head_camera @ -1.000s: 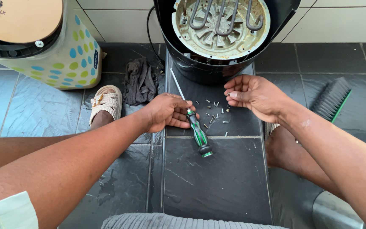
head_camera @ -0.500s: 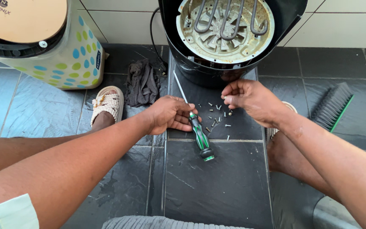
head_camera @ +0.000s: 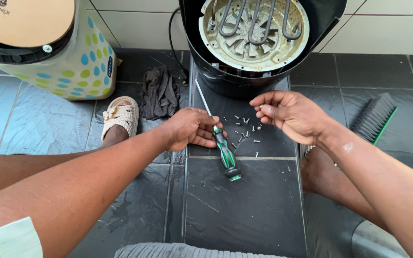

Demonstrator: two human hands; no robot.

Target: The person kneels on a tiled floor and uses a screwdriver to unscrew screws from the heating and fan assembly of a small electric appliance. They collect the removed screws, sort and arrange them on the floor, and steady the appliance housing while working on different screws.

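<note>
The left hand (head_camera: 192,130) rested on the dark slate floor (head_camera: 244,210), its fingers curled loosely over the upper handle of a green-and-black screwdriver (head_camera: 224,152) rather than gripping it tight. The screwdriver lay flat on the tile, its thin metal shaft running up and left toward the black appliance (head_camera: 259,43), its butt end pointing down toward the person. Against the earlier pictures this hand and the tool had hardly shifted; the hand kept the same spot over the handle.

The right hand (head_camera: 290,114) was the one that had moved. A second before it hovered low over the scattered screws (head_camera: 243,130) with its fingers bunched downward; half a second before it had begun to lift. Now it was raised just above the pile, closer to the appliance's lower edge, fingertips pressed together and pinching what looked like one small screw, though the piece was too small to tell for sure. The rest of the screws lay loose on the tile between the two hands, much as before.

The appliance stood open-faced with its heating coil (head_camera: 254,24) and fan plate showing. A dark rag (head_camera: 159,93) lay to its left, a sandalled foot (head_camera: 119,117) beside that, a spotted container (head_camera: 48,48) at top left, and a green-backed brush (head_camera: 374,117) at right.
</note>
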